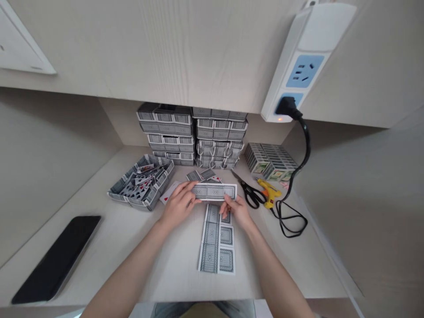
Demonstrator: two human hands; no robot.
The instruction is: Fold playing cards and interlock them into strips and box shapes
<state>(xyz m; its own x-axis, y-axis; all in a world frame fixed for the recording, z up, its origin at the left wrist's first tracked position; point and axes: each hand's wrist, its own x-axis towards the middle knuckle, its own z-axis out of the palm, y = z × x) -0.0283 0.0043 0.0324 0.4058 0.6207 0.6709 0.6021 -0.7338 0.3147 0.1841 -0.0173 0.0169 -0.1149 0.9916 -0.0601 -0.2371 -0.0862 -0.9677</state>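
A long strip of joined playing cards (215,191), grey patterned backs showing, is held level between my two hands. My left hand (180,202) grips its left end with the fingers over the top. At the right end, my right hand (237,209) pinches the strip with the thumb on its face. Below it on the desk lies a panel of joined playing cards (210,240), with a column of smaller card pieces (226,237) along its right side. The right hand covers the top piece in part. Several loose playing cards (208,174) lie behind the strip.
Left stands a card-made tray (149,203) full of playing cards; a black phone-like slab (56,260) lies nearer. Black scissors (253,194) and a yellow glue gun (270,193) with a looping cable sit right. Behind are stacked card-made boxes (220,132) and packs of cards (271,161). A power strip (304,66) hangs above.
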